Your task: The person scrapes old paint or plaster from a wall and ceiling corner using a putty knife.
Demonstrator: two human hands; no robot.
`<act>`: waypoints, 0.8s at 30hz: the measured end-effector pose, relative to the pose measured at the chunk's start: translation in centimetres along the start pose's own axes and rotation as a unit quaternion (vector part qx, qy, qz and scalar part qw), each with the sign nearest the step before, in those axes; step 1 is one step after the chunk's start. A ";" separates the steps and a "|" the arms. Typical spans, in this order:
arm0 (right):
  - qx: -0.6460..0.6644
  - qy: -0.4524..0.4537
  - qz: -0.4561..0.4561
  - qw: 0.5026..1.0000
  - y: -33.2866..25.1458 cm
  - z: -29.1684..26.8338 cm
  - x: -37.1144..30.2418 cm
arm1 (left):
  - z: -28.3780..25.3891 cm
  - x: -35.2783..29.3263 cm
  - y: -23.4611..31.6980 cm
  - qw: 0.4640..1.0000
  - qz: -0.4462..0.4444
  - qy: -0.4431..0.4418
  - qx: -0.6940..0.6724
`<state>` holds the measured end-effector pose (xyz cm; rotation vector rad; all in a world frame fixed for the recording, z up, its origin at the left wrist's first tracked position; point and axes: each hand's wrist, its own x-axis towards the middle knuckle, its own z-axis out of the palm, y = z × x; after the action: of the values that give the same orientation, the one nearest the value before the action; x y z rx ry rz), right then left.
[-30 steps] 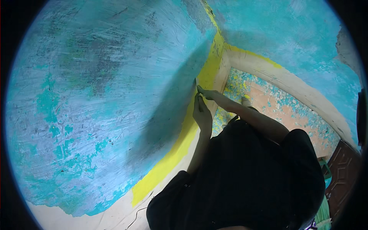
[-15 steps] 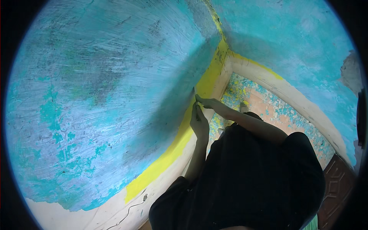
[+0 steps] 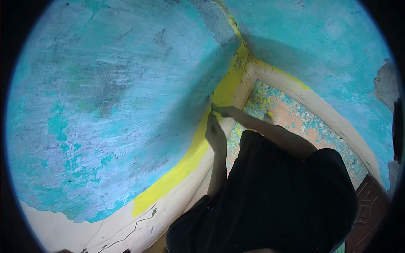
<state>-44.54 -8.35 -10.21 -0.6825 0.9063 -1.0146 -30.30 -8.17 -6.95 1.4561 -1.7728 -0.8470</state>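
My two hands are together at the edge where the scuffed turquoise wall (image 3: pixel 139 97) meets a bright yellow painted strip (image 3: pixel 228 86). Fingers closed, my right hand (image 3: pixel 223 111) reaches in from the right and presses close to the wall. Just below it, my left hand (image 3: pixel 215 135) is raised with its fingers bent up toward the right one. Both seem to grip a small thin scraper (image 3: pixel 209 100), whose pale tip shows above the fingers against the wall; its handle is hidden in my hands.
A cream ledge (image 3: pixel 238 95) runs under the yellow strip and round the corner. Turquoise and yellow flakes (image 3: pixel 263 92) litter the orange floor (image 3: pixel 291 111). A dark cord with a plug (image 3: pixel 153 212) lies at lower left. A brown panelled piece (image 3: pixel 369 211) stands at lower right.
My hands have shifted slightly left together along the upper edge of the yellow strip, still closed. The view has tilted a little, showing more of the cord.
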 end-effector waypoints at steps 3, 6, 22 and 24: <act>0.024 0.007 -0.054 0.998 -0.3 1.8 -0.3 | -0.1 -0.3 -0.2 1.000 -0.003 0.017 0.021; 0.020 -0.015 -0.025 0.999 -0.5 0.7 0.7 | -0.2 -0.3 -0.7 0.999 0.013 0.038 0.031; 0.017 0.026 -0.092 0.995 -0.3 2.6 -0.4 | -1.1 -0.2 4.2 0.995 -0.097 -0.021 0.004; 0.006 0.014 -0.081 0.997 -0.9 2.6 -1.0 | -1.0 -0.1 3.4 0.998 -0.058 0.001 -0.010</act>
<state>-42.88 -7.59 -7.99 -0.7424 0.8800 -1.1744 -31.32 -7.55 -3.65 1.5575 -1.6867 -0.9205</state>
